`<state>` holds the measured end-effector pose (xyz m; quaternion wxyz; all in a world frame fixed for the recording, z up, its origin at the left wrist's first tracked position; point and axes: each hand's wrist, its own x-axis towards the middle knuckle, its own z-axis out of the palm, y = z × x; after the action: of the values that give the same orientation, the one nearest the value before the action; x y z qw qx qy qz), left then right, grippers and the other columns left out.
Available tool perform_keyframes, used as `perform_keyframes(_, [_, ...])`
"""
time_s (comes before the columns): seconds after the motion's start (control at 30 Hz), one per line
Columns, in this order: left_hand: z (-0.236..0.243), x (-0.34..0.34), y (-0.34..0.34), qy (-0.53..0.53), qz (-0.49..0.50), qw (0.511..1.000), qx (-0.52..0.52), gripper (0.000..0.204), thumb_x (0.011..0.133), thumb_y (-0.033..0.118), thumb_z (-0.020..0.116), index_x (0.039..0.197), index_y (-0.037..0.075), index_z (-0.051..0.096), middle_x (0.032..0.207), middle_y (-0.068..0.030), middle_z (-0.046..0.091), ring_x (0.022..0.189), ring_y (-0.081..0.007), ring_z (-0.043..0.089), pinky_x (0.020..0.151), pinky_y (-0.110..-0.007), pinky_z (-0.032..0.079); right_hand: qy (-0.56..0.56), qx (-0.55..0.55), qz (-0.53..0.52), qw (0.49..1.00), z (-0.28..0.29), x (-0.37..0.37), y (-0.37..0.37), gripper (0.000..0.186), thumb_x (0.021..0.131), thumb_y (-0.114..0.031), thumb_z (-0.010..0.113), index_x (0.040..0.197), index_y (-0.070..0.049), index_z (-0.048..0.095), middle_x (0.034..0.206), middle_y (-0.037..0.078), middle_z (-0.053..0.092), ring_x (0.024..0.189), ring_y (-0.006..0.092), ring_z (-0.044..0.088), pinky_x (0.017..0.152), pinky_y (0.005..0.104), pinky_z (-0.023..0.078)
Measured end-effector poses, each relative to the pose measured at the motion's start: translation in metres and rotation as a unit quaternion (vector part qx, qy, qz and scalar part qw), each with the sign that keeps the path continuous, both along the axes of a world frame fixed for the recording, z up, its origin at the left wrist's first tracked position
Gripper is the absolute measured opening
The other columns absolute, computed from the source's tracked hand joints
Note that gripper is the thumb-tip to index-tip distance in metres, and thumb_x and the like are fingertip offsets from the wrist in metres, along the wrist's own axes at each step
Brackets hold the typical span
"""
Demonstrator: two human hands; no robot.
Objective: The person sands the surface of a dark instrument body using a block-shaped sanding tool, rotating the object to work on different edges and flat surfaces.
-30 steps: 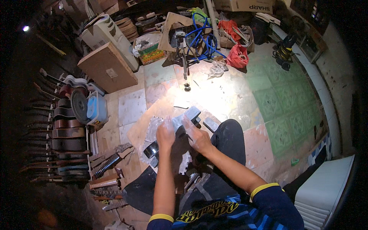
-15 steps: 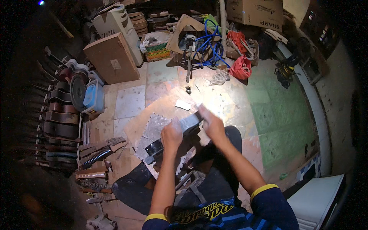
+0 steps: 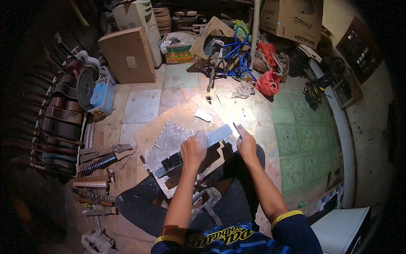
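Observation:
A long, straight grey-blue block (image 3: 219, 134) with a glossy black part at its near left end lies slantwise above my lap. My left hand (image 3: 193, 149) is closed around its middle. Just past its far right end is my right hand (image 3: 246, 144), fingers curled, with a small dark thing at the fingertips that I cannot make out. That hand is apart from the block. Under the block, a light wooden piece with a notched edge (image 3: 218, 160) shows partly. A dusty grey sheet with a jagged edge (image 3: 169, 137) lies beneath, on a tan board (image 3: 146, 131).
A small white piece (image 3: 204, 115) lies ahead on the floor. Several guitar necks (image 3: 99, 165) lie at the left, beside a rack of guitar bodies (image 3: 63, 112). Farther off are a blue hose (image 3: 241, 59), a red bag (image 3: 267, 83) and a cardboard box (image 3: 292, 21).
My right hand has come off the block's far end and moved slightly right and down. My left hand has shifted right, still around the block. The whole view has tilted a little.

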<state>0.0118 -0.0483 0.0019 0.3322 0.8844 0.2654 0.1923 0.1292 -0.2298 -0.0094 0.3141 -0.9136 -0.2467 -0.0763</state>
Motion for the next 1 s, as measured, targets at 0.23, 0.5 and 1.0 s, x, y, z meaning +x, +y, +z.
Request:
perform_keyframes(0.23, [0.002, -0.003, 0.001, 0.018, -0.007, 1.0, -0.019, 0.045, 0.105, 0.037, 0.044, 0.098, 0.004, 0.073, 0.09, -0.0321, 0.067, 0.09, -0.0529, 0.066, 0.08, -0.06, 0.052, 0.046, -0.029, 0.025, 0.998, -0.019, -0.021, -0.011, 0.059, 0.086, 0.012, 0.051, 0.137, -0.014, 0.065, 0.135, 0.019, 0.065, 0.12, 0.0369, 0.065, 0.1, 0.0392, 0.055])
perform_keyframes(0.5, [0.0, -0.002, 0.0, -0.023, -0.009, 1.0, -0.003, 0.041, 0.104, 0.034, 0.046, 0.095, 0.003, 0.071, 0.083, -0.0301, 0.067, 0.083, -0.0506, 0.067, 0.077, -0.058, 0.052, -0.013, 0.043, 0.068, 0.997, -0.027, -0.023, -0.012, 0.065, 0.086, 0.009, 0.053, 0.142, -0.023, 0.061, 0.141, 0.014, 0.061, 0.117, 0.0375, 0.066, 0.099, 0.0425, 0.055])
perform_keyframes(1.0, [0.005, -0.003, 0.006, 0.003, -0.013, 1.0, 0.012, 0.042, 0.103, 0.04, 0.05, 0.095, 0.003, 0.069, 0.081, -0.0301, 0.068, 0.082, -0.0507, 0.067, 0.077, -0.058, 0.053, 0.0, 0.042, 0.157, 0.987, -0.003, -0.029, 0.016, 0.062, 0.082, 0.008, 0.055, 0.139, -0.014, 0.063, 0.138, 0.018, 0.063, 0.121, 0.0357, 0.065, 0.103, 0.0402, 0.053])
